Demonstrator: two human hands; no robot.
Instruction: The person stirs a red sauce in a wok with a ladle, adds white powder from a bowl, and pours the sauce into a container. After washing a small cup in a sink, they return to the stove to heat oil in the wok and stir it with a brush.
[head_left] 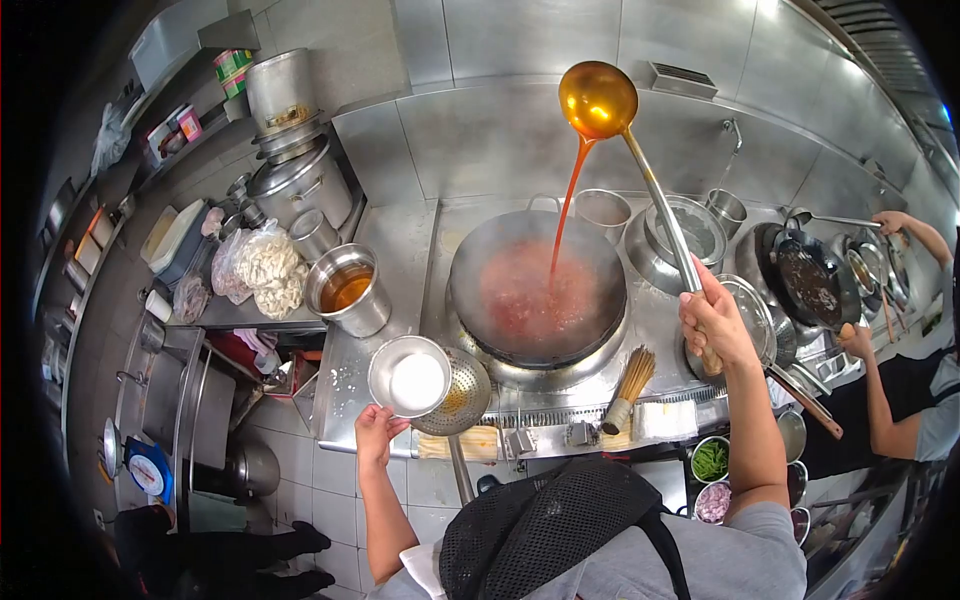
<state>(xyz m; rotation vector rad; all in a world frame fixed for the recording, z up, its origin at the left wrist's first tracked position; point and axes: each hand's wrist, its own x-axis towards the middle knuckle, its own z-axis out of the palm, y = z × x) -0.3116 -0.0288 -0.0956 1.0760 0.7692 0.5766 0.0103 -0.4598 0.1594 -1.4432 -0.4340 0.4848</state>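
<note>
Both engaged: right hand (715,325) fisted round raised ladle (598,100), tipped so red liquid (567,205) streams into wok (467,290); left hand (381,434) gripping metal bowl (385,362) nearer left, upright presumably to retain white contents (421,385).

The steel wall (690,38) gleams; dark edges curve heavily

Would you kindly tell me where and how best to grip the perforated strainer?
Probably grip the perforated strainer by its handle, from the near side: it juts past the counter's front edge, while the metal bowl overlaps the head in view.
</note>
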